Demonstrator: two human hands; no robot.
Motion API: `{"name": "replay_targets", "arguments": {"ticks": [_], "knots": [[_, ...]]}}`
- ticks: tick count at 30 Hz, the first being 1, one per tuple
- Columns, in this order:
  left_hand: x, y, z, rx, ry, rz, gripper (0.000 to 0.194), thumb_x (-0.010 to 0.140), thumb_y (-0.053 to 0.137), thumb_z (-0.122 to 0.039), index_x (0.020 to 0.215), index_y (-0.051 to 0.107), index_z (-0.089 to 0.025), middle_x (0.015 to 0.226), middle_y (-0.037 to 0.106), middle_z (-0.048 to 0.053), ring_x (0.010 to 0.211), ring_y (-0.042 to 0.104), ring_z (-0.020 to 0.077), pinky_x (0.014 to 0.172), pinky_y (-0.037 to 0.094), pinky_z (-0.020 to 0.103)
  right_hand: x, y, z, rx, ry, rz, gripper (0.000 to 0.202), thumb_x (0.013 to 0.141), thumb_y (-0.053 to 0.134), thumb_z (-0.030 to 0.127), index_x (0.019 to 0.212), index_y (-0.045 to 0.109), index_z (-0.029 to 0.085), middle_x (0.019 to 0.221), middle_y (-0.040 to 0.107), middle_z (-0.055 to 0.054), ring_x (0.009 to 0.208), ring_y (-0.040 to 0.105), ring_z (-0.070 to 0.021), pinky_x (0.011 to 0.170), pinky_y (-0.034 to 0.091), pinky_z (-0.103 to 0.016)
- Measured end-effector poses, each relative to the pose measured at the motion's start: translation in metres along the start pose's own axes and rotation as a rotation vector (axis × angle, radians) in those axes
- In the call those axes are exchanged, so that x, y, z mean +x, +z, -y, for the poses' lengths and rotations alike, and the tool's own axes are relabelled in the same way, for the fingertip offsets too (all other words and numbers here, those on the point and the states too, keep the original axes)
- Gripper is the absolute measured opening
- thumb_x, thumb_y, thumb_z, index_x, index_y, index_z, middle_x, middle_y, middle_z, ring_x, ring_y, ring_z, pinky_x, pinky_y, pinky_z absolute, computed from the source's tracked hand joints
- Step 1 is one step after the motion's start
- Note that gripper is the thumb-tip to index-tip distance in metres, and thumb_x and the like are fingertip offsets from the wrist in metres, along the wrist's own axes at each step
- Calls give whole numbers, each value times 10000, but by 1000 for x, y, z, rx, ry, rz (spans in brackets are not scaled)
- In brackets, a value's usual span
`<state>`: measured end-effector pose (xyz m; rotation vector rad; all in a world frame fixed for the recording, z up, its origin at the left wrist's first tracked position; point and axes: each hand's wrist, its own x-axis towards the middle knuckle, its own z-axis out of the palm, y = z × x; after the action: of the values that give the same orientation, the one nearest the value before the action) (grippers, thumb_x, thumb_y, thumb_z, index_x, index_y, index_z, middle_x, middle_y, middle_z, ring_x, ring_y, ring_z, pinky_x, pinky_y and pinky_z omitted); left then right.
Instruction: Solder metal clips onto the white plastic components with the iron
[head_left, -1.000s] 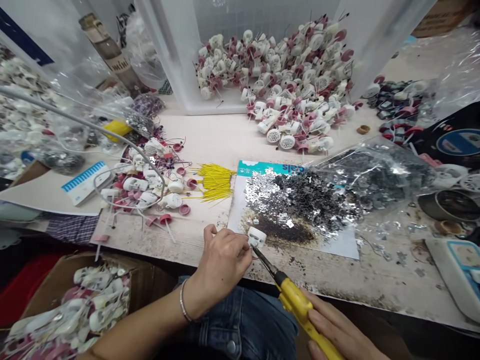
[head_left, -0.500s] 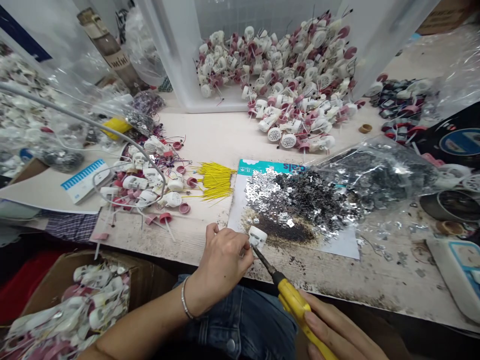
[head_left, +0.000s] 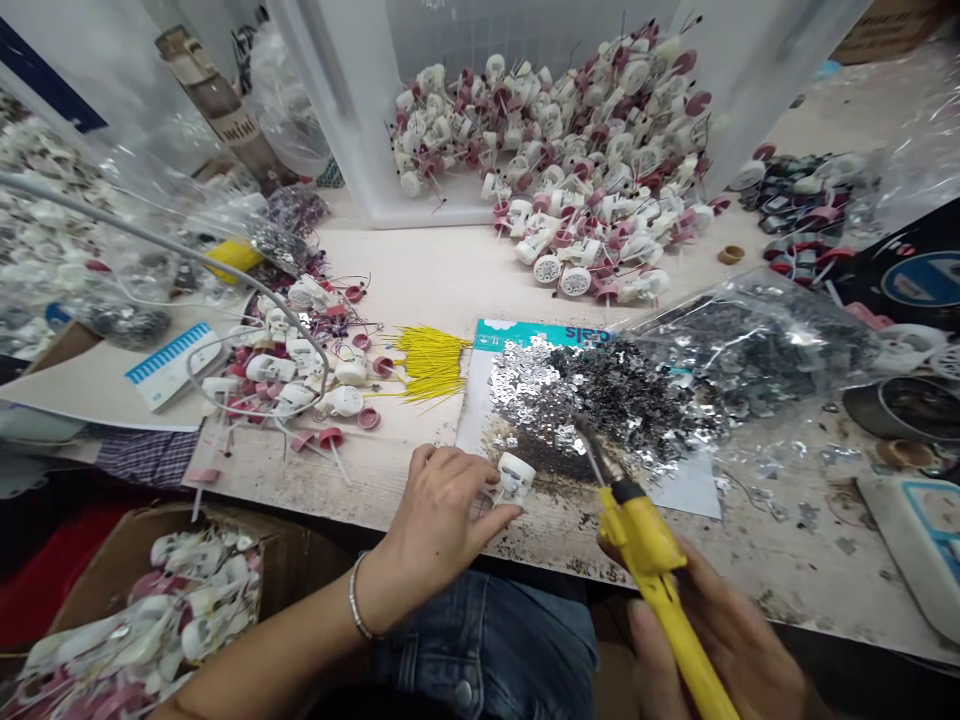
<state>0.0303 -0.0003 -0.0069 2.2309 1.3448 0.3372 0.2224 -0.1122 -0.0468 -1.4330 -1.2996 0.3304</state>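
Observation:
My left hand (head_left: 446, 515) rests at the table's front edge, thumb and index finger spread apart. Beside their tips sits a small white plastic housing (head_left: 517, 476) with cut-outs; whether the fingers touch it is hard to tell. My right hand (head_left: 712, 625) is wrapped around a yellow-handled soldering iron (head_left: 660, 580). Its dark tip points up and left, over the near side of a heap of small metal plates (head_left: 600, 385). Dark crumbs lie on the white sheet (head_left: 686, 488) under that heap.
Yellow wires (head_left: 431, 362) lie left of the heap, beside white and pink parts (head_left: 300, 360) ringed by a grey cable. A translucent bin (head_left: 352, 150) of similar parts stands behind. A clear plastic bag (head_left: 780, 330) lies right; a cardboard box (head_left: 289, 560) stands lower left.
The soldering iron has lifted off the white housing and swung right, over the metal plates. My left thumb and index finger, pinched together before, have spread apart.

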Motion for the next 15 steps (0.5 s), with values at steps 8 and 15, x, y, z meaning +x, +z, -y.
{"name": "replay_targets", "arguments": {"ticks": [8,15], "knots": [[-4,-5,13,-141,124,120,97,880,577,-166,950,644,-165,942,675,56,910,609,188,824,491,313,44,65,-15,51,-235,128,186,766,615,21,775,572,201,1281,509,-39,1062,629,-164,796,602,-269],[26,-2,26,-9,-58,76,131,891,561,-142,893,692,-144,837,709,62,804,646,187,752,475,297,29,61,-14,73,-150,63,275,774,634,40,978,607,222,1253,578,-62,1063,640,-198,810,608,-339]]}}
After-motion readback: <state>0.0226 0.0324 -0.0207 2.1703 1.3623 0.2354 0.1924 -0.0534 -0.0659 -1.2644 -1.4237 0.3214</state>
